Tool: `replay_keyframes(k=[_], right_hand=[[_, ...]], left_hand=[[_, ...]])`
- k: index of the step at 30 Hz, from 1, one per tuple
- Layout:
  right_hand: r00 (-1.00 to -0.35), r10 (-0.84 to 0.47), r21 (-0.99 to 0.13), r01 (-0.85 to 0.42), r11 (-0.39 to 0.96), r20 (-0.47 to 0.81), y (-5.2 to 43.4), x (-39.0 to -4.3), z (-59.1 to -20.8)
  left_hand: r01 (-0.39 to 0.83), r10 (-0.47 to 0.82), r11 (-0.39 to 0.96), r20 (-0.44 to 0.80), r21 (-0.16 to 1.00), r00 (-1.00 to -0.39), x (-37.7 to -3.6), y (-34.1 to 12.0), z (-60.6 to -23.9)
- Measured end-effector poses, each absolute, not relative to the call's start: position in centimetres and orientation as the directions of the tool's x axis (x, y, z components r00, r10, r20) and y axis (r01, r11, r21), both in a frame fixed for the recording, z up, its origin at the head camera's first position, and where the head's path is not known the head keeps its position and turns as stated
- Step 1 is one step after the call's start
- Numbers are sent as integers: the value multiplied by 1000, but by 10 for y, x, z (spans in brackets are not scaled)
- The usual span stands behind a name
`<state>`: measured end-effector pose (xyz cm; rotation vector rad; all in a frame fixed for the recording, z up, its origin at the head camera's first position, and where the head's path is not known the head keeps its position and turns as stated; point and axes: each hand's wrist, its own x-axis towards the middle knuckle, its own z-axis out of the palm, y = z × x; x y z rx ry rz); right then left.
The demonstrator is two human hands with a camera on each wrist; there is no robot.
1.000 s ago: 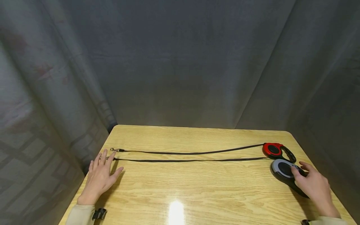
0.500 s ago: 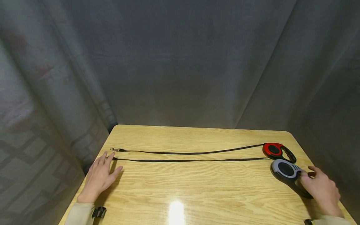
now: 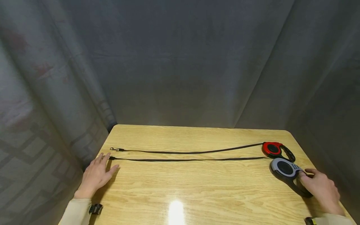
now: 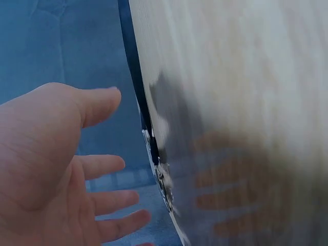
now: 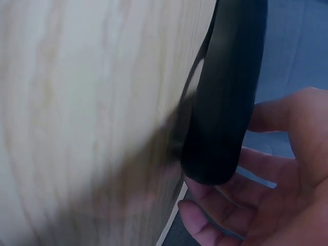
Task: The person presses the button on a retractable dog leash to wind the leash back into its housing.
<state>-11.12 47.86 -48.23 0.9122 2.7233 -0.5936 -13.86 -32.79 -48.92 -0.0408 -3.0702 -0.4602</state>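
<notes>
In the head view, my left hand is spread at the table's left side. Its fingertips are beside the metal clip end of the lower black leash strap; the left wrist view shows fingers extended, with nothing in them, apart from the metal clip. That strap runs right to a grey-and-black retractable dog leash. My right hand holds the leash by its black handle, thumb on one side, fingers curled behind the other. A red-and-black retractable dog leash lies just behind the grey one.
The red leash's black strap stretches leftward, nearly parallel to the other, ending in a metal clip. Everything lies on a wood-grain table. Grey curtains hang behind and at both sides.
My right hand has shifted right, from the grey leash's body to its handle. My left hand has drawn slightly left and back, uncovering more of the lower strap's end.
</notes>
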Motion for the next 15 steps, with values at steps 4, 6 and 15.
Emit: replay_keyframes(k=[4,6,15], right_hand=[[-799,503,-293,593,750,-328,480,-112,-479],[-802,494,-284,586,759,-337,482,-112,-478],[-804,489,-274,581,767,-338,485,-107,-481]], left_hand=[[17,15,946,9,323,-1000,-142,-334,-491],[15,15,944,3,330,-1000,-144,-336,-491],[28,32,947,-9,320,-999,-155,-340,-490]])
